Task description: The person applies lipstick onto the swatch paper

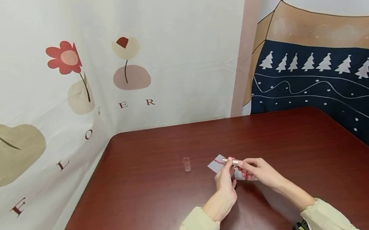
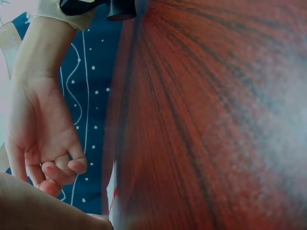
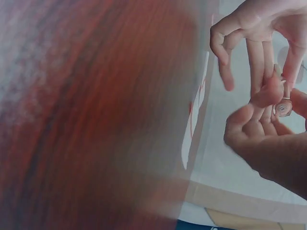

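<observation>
A short silvery tube that looks like a lipstick (image 1: 235,163) is held above the table between both hands. My left hand (image 1: 225,182) grips its left part with thumb and fingers. The right-hand end is pinched by my right hand (image 1: 261,172). In the right wrist view the tube's round patterned end (image 3: 283,108) shows between the fingers, while most of its body is hidden. Beneath the hands lies white paper (image 1: 214,164) with red strokes on it, partly covered by them. To the left a small clear cap (image 1: 186,164) stands upright on the table.
The dark red-brown wooden table (image 1: 139,200) runs back to a pale curtain (image 1: 179,56) printed with flowers and letters. At the right hangs a navy cloth (image 1: 321,79) with white trees. Each wrist wears a black device (image 1: 302,228) below a cream sleeve.
</observation>
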Available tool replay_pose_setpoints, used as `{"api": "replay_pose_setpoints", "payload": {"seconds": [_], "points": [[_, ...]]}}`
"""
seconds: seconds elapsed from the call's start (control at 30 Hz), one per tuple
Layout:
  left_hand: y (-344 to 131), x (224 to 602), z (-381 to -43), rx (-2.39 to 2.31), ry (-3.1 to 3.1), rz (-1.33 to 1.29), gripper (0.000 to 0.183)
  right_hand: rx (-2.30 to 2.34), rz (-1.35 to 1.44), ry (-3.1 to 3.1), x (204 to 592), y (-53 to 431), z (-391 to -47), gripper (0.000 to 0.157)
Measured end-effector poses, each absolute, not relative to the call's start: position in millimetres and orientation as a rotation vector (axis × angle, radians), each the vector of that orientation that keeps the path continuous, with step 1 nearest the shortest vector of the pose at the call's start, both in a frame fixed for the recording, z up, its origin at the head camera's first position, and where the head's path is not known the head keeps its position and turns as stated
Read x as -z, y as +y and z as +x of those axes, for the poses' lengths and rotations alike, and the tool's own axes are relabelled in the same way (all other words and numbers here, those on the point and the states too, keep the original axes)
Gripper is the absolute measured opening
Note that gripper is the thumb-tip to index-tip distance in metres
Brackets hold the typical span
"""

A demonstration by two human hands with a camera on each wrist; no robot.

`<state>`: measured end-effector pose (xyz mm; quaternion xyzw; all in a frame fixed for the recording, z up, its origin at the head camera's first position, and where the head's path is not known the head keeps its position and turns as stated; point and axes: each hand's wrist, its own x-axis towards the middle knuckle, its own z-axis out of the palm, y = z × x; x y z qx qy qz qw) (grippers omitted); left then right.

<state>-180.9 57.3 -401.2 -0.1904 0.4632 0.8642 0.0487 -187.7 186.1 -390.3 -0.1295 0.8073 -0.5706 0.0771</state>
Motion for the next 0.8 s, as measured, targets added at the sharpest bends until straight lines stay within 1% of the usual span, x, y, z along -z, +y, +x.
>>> {"api": "replay_pose_setpoints", "payload": {"seconds": [0.07, 0.2, 0.33, 0.43, 0.57, 0.63, 0.7, 0.8], "points": [[55, 401, -181, -2.638, 1.409, -0.598, 0.028, 1.678, -0.405, 2.475, 390, 183, -188, 0.036], [51, 400, -179, -2.627, 1.406, -0.566, 0.027, 1.687, -0.362, 2.52, 389, 180, -187, 0.033], [33, 394, -173, -2.54, 1.583, -0.402, 0.034, 1.724, -0.337, 2.505, 386, 180, -186, 0.035], [0, 386, -172, -2.476, 1.809, -0.275, 0.039, 1.76, -0.322, 2.496, 382, 183, -187, 0.036], [-53, 380, -189, -2.467, 2.09, -0.245, 0.035, 1.795, -0.293, 2.506, 379, 189, -190, 0.035], [-76, 380, -202, -2.378, 2.263, -0.204, 0.038, 1.792, -0.302, 2.509, 379, 191, -191, 0.033], [-94, 383, -213, -2.191, 2.438, -0.144, 0.044, 1.781, -0.326, 2.506, 379, 192, -192, 0.032], [-110, 391, -227, -1.776, 2.716, -0.01, 0.055, 1.769, -0.343, 2.498, 381, 191, -192, 0.032]]}}
